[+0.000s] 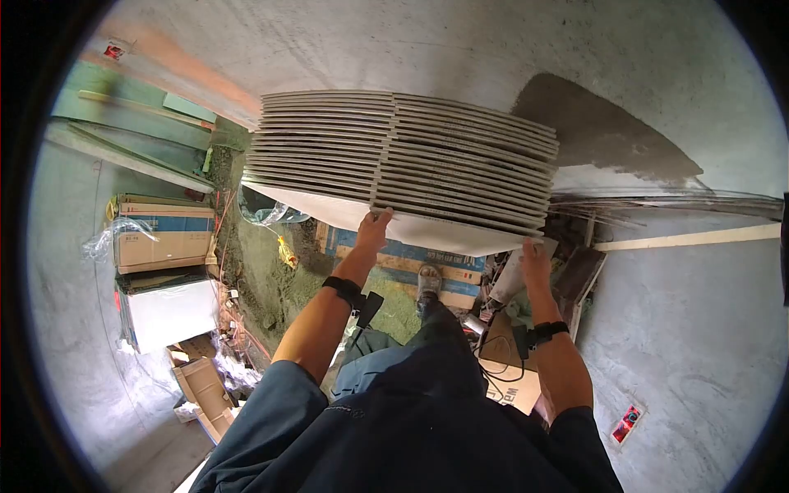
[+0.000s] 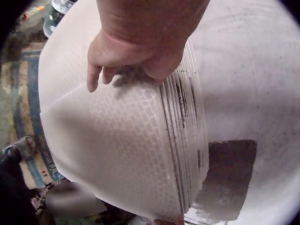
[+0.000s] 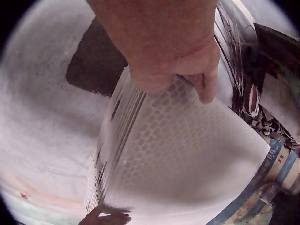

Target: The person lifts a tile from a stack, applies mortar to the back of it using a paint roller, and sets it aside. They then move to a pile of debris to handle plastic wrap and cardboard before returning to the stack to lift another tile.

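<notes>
Many thin, pale tiles [image 1: 460, 156] stand in two side-by-side rows against the wall, edges up. The nearest tile [image 1: 444, 234] shows a pale face, with a brick-like grid on it in both wrist views. My left hand [image 1: 374, 230] grips its top edge near the middle of the stack; in the left wrist view the fingers of the hand [image 2: 136, 56] lie over the face [image 2: 112, 126]. At the right end my right hand [image 1: 535, 261] holds the edge, its fingers bent over the gridded face [image 3: 173, 145] in the right wrist view. The thumbs are mostly hidden.
Flattened blue and brown cardboard [image 1: 460, 275] lies on the floor by a foot [image 1: 429, 281]. Cartons [image 1: 164, 238] stand at the left; wooden strips and rubble are at the right. A dark damp patch [image 1: 600, 123] marks the wall.
</notes>
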The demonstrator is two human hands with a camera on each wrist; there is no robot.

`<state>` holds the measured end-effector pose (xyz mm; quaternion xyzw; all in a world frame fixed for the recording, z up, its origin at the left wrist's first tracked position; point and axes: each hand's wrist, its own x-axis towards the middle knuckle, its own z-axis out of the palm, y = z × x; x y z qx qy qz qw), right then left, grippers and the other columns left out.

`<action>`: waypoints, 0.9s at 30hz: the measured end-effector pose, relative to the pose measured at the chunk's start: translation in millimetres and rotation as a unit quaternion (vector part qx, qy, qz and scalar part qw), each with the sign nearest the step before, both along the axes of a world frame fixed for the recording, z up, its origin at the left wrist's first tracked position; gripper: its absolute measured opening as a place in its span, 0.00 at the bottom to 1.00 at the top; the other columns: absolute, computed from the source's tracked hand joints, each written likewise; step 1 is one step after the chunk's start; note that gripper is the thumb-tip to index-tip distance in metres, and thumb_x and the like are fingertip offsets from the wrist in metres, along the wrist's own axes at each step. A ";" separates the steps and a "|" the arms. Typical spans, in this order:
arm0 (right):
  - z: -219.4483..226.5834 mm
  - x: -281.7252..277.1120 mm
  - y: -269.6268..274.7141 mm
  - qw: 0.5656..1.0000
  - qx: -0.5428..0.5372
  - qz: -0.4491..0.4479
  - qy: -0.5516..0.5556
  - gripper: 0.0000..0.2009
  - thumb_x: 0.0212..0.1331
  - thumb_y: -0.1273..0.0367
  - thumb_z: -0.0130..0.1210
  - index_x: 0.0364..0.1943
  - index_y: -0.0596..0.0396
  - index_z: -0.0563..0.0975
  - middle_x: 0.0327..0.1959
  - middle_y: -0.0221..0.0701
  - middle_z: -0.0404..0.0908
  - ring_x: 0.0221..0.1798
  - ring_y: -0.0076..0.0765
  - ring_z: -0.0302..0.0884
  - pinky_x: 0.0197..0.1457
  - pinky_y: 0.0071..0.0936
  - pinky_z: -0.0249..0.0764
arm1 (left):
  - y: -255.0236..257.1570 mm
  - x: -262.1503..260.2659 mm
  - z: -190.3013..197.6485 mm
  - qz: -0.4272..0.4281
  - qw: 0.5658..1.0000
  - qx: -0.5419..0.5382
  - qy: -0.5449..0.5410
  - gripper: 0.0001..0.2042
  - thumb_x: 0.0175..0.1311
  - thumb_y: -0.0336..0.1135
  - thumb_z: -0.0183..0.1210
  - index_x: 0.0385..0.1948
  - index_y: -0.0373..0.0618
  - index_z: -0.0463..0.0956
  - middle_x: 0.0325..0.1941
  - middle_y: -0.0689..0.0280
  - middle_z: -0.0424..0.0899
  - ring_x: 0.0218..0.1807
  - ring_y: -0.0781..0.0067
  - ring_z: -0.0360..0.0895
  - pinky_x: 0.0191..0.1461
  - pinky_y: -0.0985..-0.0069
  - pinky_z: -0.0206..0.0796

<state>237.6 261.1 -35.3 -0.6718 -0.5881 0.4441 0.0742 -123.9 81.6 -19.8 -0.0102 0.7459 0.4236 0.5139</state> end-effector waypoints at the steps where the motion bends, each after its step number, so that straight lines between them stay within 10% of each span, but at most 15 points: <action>1: -0.4 1.1 0.2 1.000 0.001 0.003 0.004 0.39 0.64 0.39 0.44 0.61 0.63 0.69 0.49 0.52 0.78 0.52 0.59 0.76 0.51 0.53 0.69 | 0.8 1.6 -0.4 0.009 1.000 -0.005 0.005 0.36 0.62 0.57 0.60 0.68 0.50 0.61 0.72 0.58 0.64 0.72 0.55 0.62 0.59 0.49 0.67; 10: 7.6 1.1 -0.7 1.000 -0.012 0.002 0.022 0.39 0.65 0.38 0.44 0.60 0.64 0.69 0.46 0.50 0.78 0.49 0.55 0.77 0.47 0.48 0.71 | 0.8 4.1 -0.2 0.000 0.999 0.013 0.044 0.24 0.61 0.58 0.61 0.48 0.48 0.72 0.34 0.70 0.69 0.39 0.70 0.69 0.44 0.57 0.68; 20: -59.1 35.1 7.4 0.992 0.043 0.117 -0.007 0.24 0.66 0.64 0.54 0.66 0.49 0.66 0.66 0.51 0.65 0.50 0.56 0.78 0.49 0.44 0.78 | -19.0 -5.5 -26.9 -0.008 0.997 0.042 0.058 0.23 0.64 0.52 0.62 0.52 0.46 0.73 0.41 0.65 0.75 0.45 0.69 0.73 0.44 0.65 0.70; 21: -79.1 56.6 12.0 0.938 0.181 0.268 -0.128 0.25 0.66 0.64 0.55 0.66 0.50 0.67 0.65 0.48 0.67 0.50 0.54 0.79 0.50 0.41 0.78 | -42.9 -22.3 -58.6 -0.259 0.910 0.046 0.321 0.23 0.64 0.50 0.62 0.54 0.45 0.72 0.46 0.62 0.77 0.49 0.66 0.74 0.47 0.65 0.70; 22: -100.9 70.7 8.7 0.827 0.314 0.403 -0.234 0.25 0.65 0.63 0.56 0.65 0.51 0.67 0.64 0.45 0.70 0.50 0.52 0.79 0.50 0.38 0.78 | -67.4 -40.2 -74.9 -0.473 0.696 0.032 0.540 0.24 0.64 0.49 0.62 0.55 0.44 0.72 0.51 0.59 0.78 0.54 0.63 0.74 0.50 0.65 0.71; 23: -71.2 61.0 -5.9 0.969 0.127 0.211 -0.033 0.25 0.66 0.57 0.54 0.63 0.53 0.69 0.59 0.40 0.73 0.51 0.47 0.79 0.52 0.39 0.76 | -92.4 -53.6 -70.1 -0.435 0.609 0.204 0.631 0.21 0.60 0.26 0.49 0.57 0.45 0.71 0.44 0.51 0.79 0.46 0.47 0.78 0.48 0.57 0.74; 24: -27.6 55.7 -18.1 0.982 -0.090 0.001 0.168 0.28 0.66 0.50 0.53 0.61 0.56 0.70 0.55 0.34 0.77 0.51 0.41 0.79 0.53 0.41 0.74 | -117.5 -45.1 -31.2 -0.335 0.808 0.117 0.470 0.16 0.63 0.32 0.53 0.53 0.46 0.74 0.43 0.51 0.80 0.45 0.47 0.78 0.49 0.57 0.73; 25: 11.0 42.7 -34.4 0.980 -0.109 -0.024 0.164 0.28 0.65 0.50 0.53 0.60 0.56 0.71 0.54 0.34 0.77 0.51 0.40 0.80 0.54 0.41 0.74 | -139.0 -61.7 -6.3 -0.267 0.938 0.017 0.220 0.17 0.64 0.43 0.57 0.50 0.44 0.77 0.41 0.50 0.82 0.45 0.46 0.79 0.51 0.58 0.72; 27: 39.5 36.1 -64.0 0.982 -0.141 -0.010 0.127 0.28 0.65 0.50 0.54 0.60 0.56 0.71 0.53 0.34 0.77 0.51 0.39 0.80 0.54 0.40 0.73 | -222.2 -86.2 -5.3 -0.312 0.893 -0.001 0.324 0.23 0.62 0.54 0.58 0.46 0.42 0.79 0.44 0.49 0.83 0.49 0.45 0.80 0.52 0.58 0.71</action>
